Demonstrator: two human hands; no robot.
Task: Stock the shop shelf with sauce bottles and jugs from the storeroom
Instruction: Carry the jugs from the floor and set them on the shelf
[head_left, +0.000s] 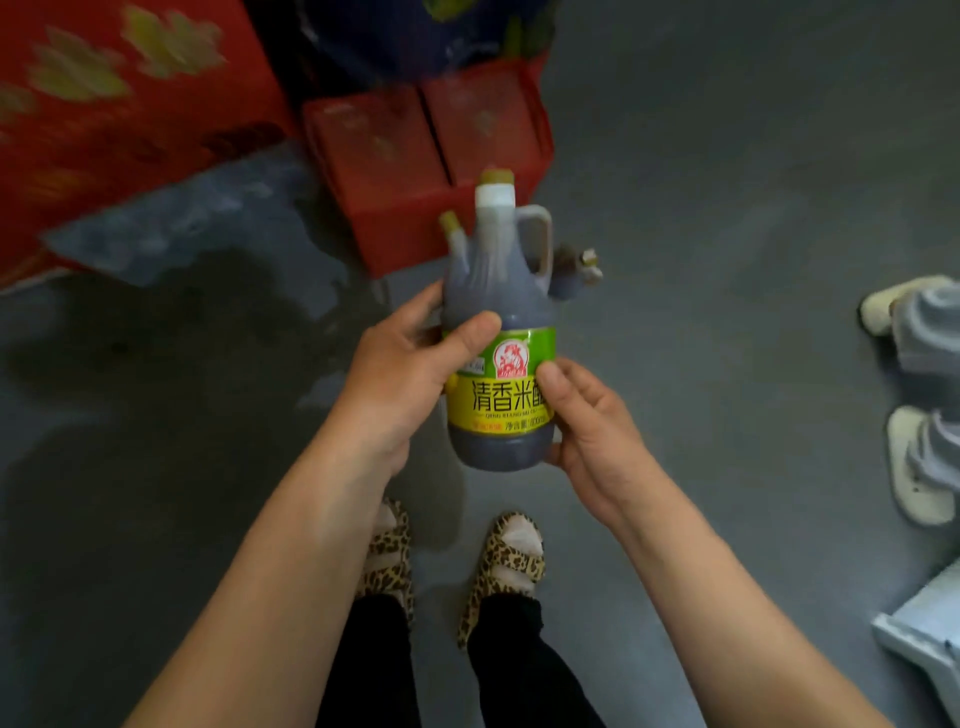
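Note:
A dark vinegar jug with a green and yellow label, a white neck, a side spout and a handle is held upright over the grey floor. My left hand grips its left side, thumb across the top of the label. My right hand grips the lower right side, thumb on the label's edge. Behind the jug's right shoulder, part of another dark bottle top shows; what holds it is hidden.
Two red cartons stand on the floor just beyond the jug, a large red patterned box at the left. Pale sandals and a white object lie at the right edge. My feet in leopard-print slippers are below.

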